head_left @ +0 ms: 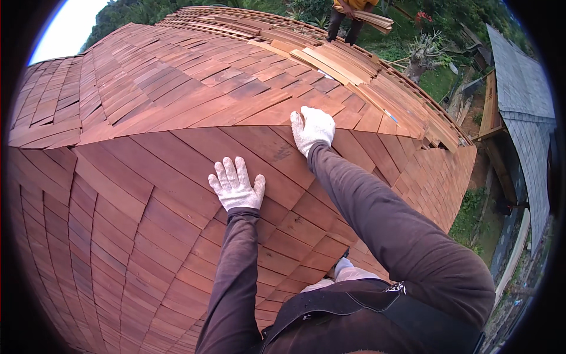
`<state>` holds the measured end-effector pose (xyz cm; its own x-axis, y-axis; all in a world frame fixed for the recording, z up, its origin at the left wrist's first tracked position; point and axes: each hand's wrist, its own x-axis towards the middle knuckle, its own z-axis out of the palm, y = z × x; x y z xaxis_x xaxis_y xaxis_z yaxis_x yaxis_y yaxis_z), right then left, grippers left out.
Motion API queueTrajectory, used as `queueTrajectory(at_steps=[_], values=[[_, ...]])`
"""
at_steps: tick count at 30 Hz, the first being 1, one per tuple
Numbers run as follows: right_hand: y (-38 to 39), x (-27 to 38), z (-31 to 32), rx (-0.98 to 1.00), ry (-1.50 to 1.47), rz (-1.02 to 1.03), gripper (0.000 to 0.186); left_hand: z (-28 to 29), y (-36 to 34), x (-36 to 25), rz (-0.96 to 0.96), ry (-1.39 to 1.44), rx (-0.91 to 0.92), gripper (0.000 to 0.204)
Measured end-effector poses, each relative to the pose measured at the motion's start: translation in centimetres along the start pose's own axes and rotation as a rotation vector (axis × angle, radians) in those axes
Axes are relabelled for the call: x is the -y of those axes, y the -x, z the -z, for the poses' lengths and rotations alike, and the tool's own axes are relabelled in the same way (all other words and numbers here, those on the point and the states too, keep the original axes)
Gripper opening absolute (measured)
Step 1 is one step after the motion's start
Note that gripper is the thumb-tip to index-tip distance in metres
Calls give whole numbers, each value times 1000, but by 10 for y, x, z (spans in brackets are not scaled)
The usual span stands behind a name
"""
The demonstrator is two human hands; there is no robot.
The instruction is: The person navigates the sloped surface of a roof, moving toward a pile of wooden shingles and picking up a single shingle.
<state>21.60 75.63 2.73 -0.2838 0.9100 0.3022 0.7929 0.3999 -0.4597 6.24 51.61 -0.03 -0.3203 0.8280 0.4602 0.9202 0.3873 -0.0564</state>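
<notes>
My left hand (236, 184), in a white glove, lies with fingers spread on the sloped reddish-brown wooden shingles (165, 177). My right hand (312, 128), also gloved, is higher and to the right, its fingers curled over the ridge edge (218, 124) where two shingled slopes meet. Both forearms, in dark sleeves, come up from the lower edge. Below them show a dark strap or belt at my body and part of my leg on the shingles.
Another person (345, 17) stands beyond the battens (206, 15) holding wooden strips (377, 20). Loose boards (330, 62) lie along the far slope. A grey neighbouring roof (519, 106), a dead stump (424, 53) and greenery lie past the roof's right edge.
</notes>
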Motion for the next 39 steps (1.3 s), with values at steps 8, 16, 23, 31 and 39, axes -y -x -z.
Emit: queueTrajectory(at_steps=[8,16,23,31,39], values=[[-1,-7,-4,13,-4,50,37,1,1,-1,-11,28,-22,93],[-1,-7,-5,-21,-6,79,36,23,-2,7,-79,263,-98,103],[1,-2,-2,37,-3,68,40,55,-45,101,213,-56,-287,86],[-1,-10,-4,-112,-47,111,32,33,-52,114,363,-170,-82,91],[1,-6,-4,9,-26,73,38,41,-50,114,384,-159,-56,94]])
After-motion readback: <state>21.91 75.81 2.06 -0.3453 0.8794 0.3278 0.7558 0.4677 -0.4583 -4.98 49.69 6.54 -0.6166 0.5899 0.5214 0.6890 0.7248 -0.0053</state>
